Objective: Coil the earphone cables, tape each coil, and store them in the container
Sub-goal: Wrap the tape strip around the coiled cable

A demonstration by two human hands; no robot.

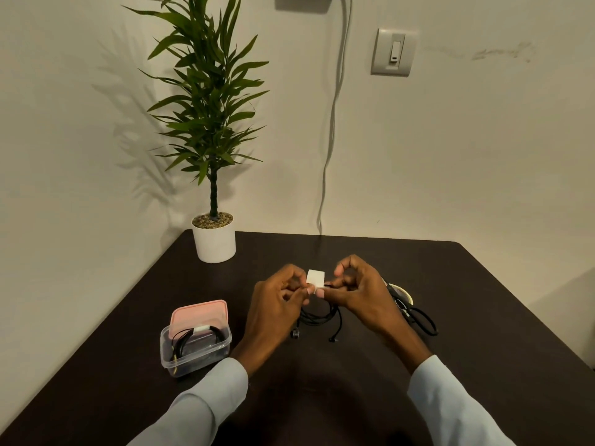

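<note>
Both hands are up over the dark counter, close together. The left hand and the right hand each have a narrow grip, pinching a small white piece of tape between them. A black earphone coil hangs from the pinching fingers, its two buds dangling just above the counter. At 9 o'clock from the hands sits the clear container, with one taped coil inside and a pink lid leaning behind it. At 3 o'clock lie more black cables and a tape roll. At 11 o'clock stands a potted plant.
</note>
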